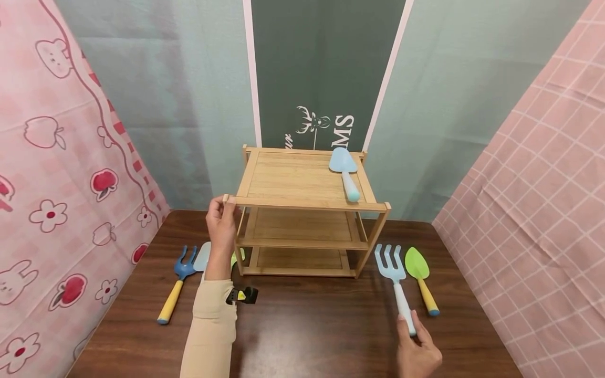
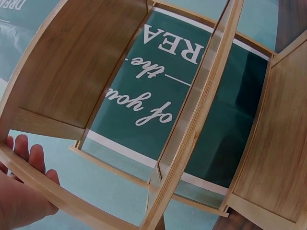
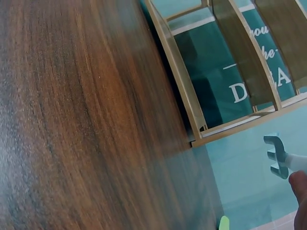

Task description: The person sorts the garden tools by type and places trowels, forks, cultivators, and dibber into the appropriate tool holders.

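Observation:
A three-tier wooden shelf point(image 1: 302, 202) stands on the dark wooden table point(image 1: 307, 325). My left hand point(image 1: 225, 209) grips the shelf's top front-left corner; its fingers point(image 2: 23, 152) curl over the top rail point(image 2: 72, 203) in the left wrist view. On the top tier lies a light blue trowel point(image 1: 344, 172). My right hand point(image 1: 412, 326) pinches the handle end of a light blue fork point(image 1: 395, 277), which lies on the table to the right of the shelf. In the right wrist view the fork's tines point(image 3: 277, 162) show beside a fingertip point(image 3: 300, 186).
A green trowel with a yellow handle point(image 1: 421, 278) lies just right of the fork. Left of the shelf lie a blue fork with a yellow handle point(image 1: 177, 283) and a pale trowel blade point(image 1: 202, 256), partly behind my left arm. Patterned curtains hang on both sides.

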Action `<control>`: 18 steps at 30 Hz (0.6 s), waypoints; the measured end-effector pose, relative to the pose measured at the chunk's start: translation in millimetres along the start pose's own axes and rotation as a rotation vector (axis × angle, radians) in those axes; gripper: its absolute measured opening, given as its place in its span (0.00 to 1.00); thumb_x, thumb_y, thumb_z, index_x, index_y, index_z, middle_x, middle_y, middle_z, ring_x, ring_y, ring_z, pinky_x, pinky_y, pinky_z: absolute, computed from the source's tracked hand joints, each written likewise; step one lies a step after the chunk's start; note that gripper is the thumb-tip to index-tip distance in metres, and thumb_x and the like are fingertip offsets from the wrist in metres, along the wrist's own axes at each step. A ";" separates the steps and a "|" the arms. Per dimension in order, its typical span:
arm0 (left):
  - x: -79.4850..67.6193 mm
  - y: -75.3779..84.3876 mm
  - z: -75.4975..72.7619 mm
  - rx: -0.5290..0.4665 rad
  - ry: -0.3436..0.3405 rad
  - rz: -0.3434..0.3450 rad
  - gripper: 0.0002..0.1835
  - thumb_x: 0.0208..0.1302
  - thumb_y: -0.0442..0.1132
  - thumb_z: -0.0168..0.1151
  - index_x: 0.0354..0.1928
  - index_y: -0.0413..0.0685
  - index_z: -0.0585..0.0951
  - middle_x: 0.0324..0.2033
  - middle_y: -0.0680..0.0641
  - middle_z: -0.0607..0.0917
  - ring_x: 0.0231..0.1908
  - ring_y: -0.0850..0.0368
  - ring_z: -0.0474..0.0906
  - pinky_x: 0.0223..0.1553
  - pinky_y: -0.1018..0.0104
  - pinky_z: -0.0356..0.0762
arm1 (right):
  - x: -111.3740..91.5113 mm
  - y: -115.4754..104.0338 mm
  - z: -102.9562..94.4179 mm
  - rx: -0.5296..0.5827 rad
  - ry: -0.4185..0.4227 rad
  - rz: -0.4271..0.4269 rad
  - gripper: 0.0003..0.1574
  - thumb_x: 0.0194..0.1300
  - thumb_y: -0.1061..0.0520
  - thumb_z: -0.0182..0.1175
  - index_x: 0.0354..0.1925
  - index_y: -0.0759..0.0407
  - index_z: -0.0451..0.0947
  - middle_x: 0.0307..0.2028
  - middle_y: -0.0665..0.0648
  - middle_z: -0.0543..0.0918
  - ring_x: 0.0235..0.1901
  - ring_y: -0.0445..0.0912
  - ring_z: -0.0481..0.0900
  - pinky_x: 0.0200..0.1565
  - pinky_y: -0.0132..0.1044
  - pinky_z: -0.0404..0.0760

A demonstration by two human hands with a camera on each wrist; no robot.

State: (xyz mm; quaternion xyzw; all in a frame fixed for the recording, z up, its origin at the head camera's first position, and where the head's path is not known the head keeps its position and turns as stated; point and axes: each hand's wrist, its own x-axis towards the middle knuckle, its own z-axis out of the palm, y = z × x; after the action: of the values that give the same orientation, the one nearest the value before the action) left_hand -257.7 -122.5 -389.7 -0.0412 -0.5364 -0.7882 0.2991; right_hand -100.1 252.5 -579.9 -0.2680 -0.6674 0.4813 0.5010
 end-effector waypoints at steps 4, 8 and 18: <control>0.2 -1.0 -0.1 0.001 0.001 -0.004 0.03 0.66 0.33 0.53 0.38 0.41 0.74 0.27 0.49 0.76 0.33 0.55 0.74 0.41 0.63 0.71 | -5.9 -55.6 -7.4 0.001 -0.021 0.017 0.18 0.45 0.63 0.73 0.39 0.64 0.84 0.37 0.53 0.85 0.35 0.28 0.78 0.33 0.16 0.71; -0.2 -1.1 -0.8 0.011 -0.001 -0.002 0.02 0.66 0.33 0.53 0.39 0.42 0.74 0.28 0.48 0.76 0.34 0.55 0.74 0.41 0.63 0.71 | -11.0 -94.4 -11.9 -0.037 -0.053 -0.006 0.16 0.47 0.68 0.70 0.39 0.69 0.83 0.38 0.57 0.84 0.35 0.25 0.77 0.32 0.16 0.71; 0.1 -1.2 0.2 0.016 -0.002 -0.009 0.03 0.66 0.32 0.52 0.38 0.44 0.75 0.28 0.45 0.76 0.35 0.53 0.74 0.44 0.59 0.71 | -15.7 -123.4 -20.4 0.003 -0.028 -0.066 0.16 0.44 0.74 0.68 0.37 0.73 0.82 0.36 0.62 0.84 0.29 0.26 0.77 0.26 0.16 0.70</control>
State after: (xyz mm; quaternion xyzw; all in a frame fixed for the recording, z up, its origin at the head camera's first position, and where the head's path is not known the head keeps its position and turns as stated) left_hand -258.4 -122.1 -390.5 -0.0372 -0.5429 -0.7852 0.2955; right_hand -60.3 198.4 -473.2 -0.2384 -0.6820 0.4692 0.5078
